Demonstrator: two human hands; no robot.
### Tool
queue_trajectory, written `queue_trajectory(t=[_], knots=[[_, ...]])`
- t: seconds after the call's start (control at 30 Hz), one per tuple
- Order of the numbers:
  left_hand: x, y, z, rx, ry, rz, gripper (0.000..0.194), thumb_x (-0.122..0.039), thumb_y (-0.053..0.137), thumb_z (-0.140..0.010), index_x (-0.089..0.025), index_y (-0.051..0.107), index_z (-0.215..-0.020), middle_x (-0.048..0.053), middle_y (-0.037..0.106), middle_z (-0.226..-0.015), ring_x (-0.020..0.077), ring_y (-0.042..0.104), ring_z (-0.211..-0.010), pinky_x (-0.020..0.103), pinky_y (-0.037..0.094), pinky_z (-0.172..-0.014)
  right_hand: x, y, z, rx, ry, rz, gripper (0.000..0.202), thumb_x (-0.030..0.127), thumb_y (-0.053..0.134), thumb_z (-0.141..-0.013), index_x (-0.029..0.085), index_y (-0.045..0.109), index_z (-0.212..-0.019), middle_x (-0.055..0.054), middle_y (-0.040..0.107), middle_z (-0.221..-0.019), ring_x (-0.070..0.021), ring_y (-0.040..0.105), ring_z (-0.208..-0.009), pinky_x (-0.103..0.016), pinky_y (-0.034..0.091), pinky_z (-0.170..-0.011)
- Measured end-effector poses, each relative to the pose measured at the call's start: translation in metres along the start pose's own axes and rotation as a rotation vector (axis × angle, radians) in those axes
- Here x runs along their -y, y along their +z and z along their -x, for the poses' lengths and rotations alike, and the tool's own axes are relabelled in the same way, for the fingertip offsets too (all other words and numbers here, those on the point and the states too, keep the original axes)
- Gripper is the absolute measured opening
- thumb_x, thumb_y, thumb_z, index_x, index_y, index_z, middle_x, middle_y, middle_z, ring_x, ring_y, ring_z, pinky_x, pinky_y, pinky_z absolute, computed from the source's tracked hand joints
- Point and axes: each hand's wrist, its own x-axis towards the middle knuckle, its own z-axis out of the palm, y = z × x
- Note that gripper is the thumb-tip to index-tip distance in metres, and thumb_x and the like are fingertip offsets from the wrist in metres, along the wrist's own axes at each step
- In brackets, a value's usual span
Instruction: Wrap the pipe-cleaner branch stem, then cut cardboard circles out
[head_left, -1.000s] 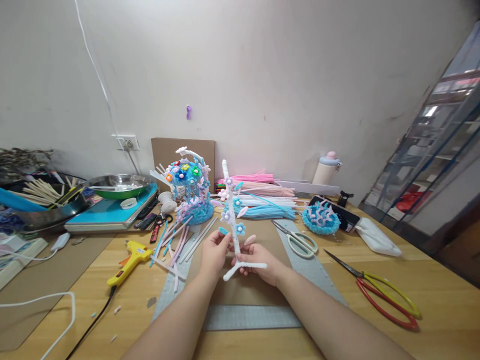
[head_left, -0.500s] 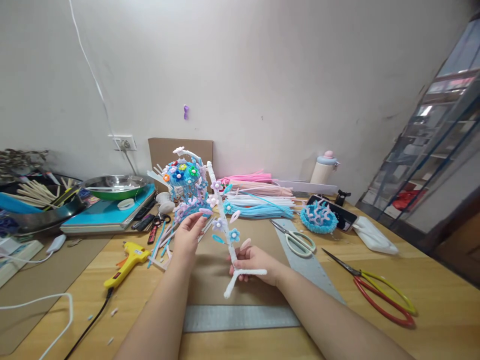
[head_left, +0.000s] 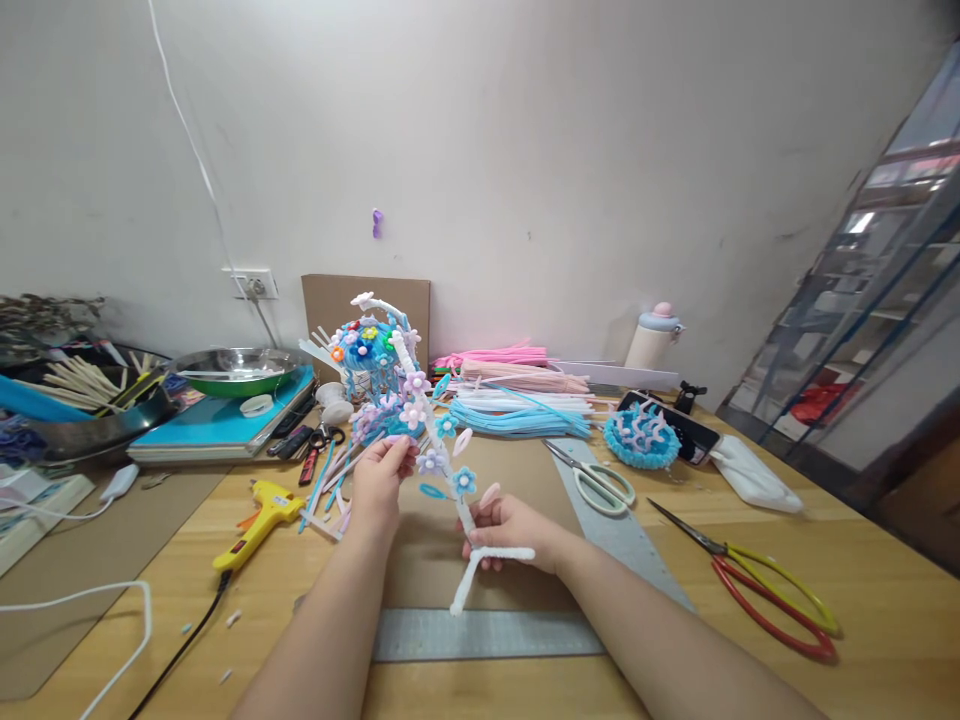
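My right hand (head_left: 514,532) is closed around the lower part of a white fuzzy pipe-cleaner stem (head_left: 442,455), which leans to the left above the table. Two white legs (head_left: 491,553) fork out at its foot. Pink, lilac and blue flowers, such as a blue flower (head_left: 464,481), and small loop leaves sit along it. My left hand (head_left: 379,485) pinches a small lilac leaf (head_left: 401,440) beside the stem's left side; fingers partly cover it, and I cannot tell whether it touches the stem. Behind stands a blue pipe-cleaner piece with colourful flowers (head_left: 366,350).
A yellow glue gun (head_left: 259,522) lies left. To the right are white-handled scissors (head_left: 604,487), red-and-yellow scissors (head_left: 772,590) and a blue fuzzy coral-like piece (head_left: 642,437). Pipe-cleaner bundles (head_left: 517,412) lie behind, and a grey cutting mat (head_left: 487,636) lies under a brown board.
The stem's top has tilted further left. My left hand has come closer to the stem with the lilac leaf. The whole view has shifted slightly.
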Motion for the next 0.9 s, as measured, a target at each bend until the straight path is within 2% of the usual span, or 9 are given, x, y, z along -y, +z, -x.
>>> queue_trajectory(t=[0.13, 0.3, 0.43, 0.57, 0.67, 0.8, 0.9], knots=[[0.001, 0.002, 0.002, 0.015, -0.009, 0.016, 0.034, -0.044, 0.072, -0.059, -0.015, 0.059, -0.071, -0.001, 0.061, -0.066, 0.0084, 0.052, -0.056, 0.020, 0.040, -0.053, 0.001, 0.002, -0.001, -0.004, 0.007, -0.017, 0.047, 0.043, 0.075, -0.060, 0.011, 0.060, -0.091, -0.005, 0.067, -0.072, -0.0106, 0.057, -0.050, -0.021, 0.042, -0.044], [0.007, 0.012, 0.008, 0.043, 0.006, 0.007, 0.040, -0.047, 0.068, -0.064, -0.018, 0.055, -0.088, -0.001, 0.059, -0.080, 0.0082, 0.054, -0.063, 0.019, 0.041, -0.054, 0.003, 0.002, 0.000, -0.050, -0.021, -0.076, 0.049, 0.044, 0.076, -0.060, 0.011, 0.059, -0.093, -0.004, 0.066, -0.073, -0.0095, 0.056, -0.049, -0.021, 0.041, -0.045], [0.019, 0.022, 0.018, 0.085, 0.000, -0.042, 0.046, -0.042, 0.071, -0.063, -0.018, 0.053, -0.097, 0.001, 0.057, -0.087, 0.0106, 0.055, -0.069, 0.019, 0.040, -0.050, 0.001, 0.001, 0.001, -0.124, -0.062, -0.126, 0.050, 0.045, 0.074, -0.063, 0.014, 0.058, -0.099, -0.003, 0.065, -0.075, -0.0079, 0.054, -0.051, -0.021, 0.042, -0.049], [0.027, 0.028, 0.028, 0.190, -0.026, -0.109, 0.046, -0.036, 0.074, -0.060, -0.015, 0.057, -0.097, 0.003, 0.058, -0.082, 0.0139, 0.056, -0.069, 0.021, 0.041, -0.050, 0.001, 0.001, -0.001, -0.152, -0.106, -0.137, 0.047, 0.046, 0.071, -0.066, 0.013, 0.060, -0.098, -0.002, 0.063, -0.075, -0.0073, 0.053, -0.053, -0.021, 0.041, -0.050], [0.027, 0.029, 0.029, 0.208, 0.000, -0.139, 0.046, -0.036, 0.073, -0.061, -0.015, 0.057, -0.098, 0.004, 0.060, -0.083, 0.0157, 0.058, -0.072, 0.023, 0.043, -0.055, 0.001, 0.001, -0.001, -0.140, -0.103, -0.126, 0.047, 0.045, 0.072, -0.066, 0.012, 0.061, -0.097, -0.003, 0.064, -0.075, -0.0079, 0.053, -0.052, -0.022, 0.042, -0.049], [0.021, 0.027, 0.021, 0.171, 0.092, -0.148, 0.049, -0.040, 0.070, -0.063, -0.018, 0.052, -0.103, 0.007, 0.060, -0.099, 0.0180, 0.059, -0.086, 0.027, 0.046, -0.068, 0.000, 0.000, 0.000, -0.101, -0.070, -0.104, 0.048, 0.043, 0.073, -0.064, 0.012, 0.060, -0.099, -0.004, 0.065, -0.074, -0.0094, 0.055, -0.050, -0.022, 0.041, -0.047], [0.019, 0.025, 0.018, 0.177, 0.150, -0.166, 0.049, -0.041, 0.069, -0.064, -0.016, 0.052, -0.104, 0.009, 0.061, -0.099, 0.0203, 0.059, -0.090, 0.032, 0.046, -0.078, -0.001, 0.000, -0.001, -0.074, -0.058, -0.090, 0.048, 0.043, 0.074, -0.064, 0.011, 0.061, -0.099, -0.006, 0.066, -0.075, -0.0108, 0.057, -0.051, -0.022, 0.041, -0.046]])
